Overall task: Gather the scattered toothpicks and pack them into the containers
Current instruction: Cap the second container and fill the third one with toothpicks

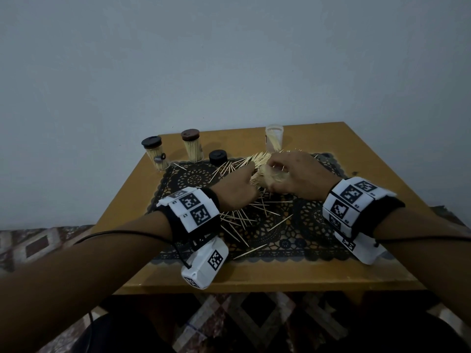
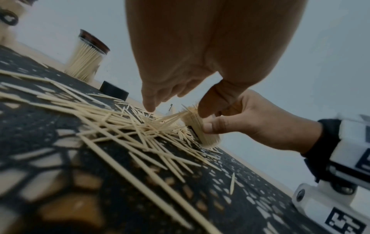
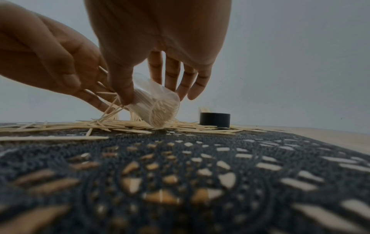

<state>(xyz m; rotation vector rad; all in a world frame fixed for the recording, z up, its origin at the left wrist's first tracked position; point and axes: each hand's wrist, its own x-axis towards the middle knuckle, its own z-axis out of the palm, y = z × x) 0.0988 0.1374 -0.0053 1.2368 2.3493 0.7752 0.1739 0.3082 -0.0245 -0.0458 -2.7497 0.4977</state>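
Ochre wooden table (image 1: 331, 271), square top. On it: 1 dark lace mat (image 1: 300, 233) strewn with loose toothpicks (image 1: 237, 220); 2 capped containers (image 1: 156, 155) of toothpicks at far left edge; 1 open container (image 1: 274, 138) at back; 1 black cap (image 1: 218, 157)

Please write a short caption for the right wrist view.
Right hand tilts a clear container while left hand feeds toothpicks in.

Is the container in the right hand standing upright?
No, the container is tilted, held by the right hand over the toothpicks.
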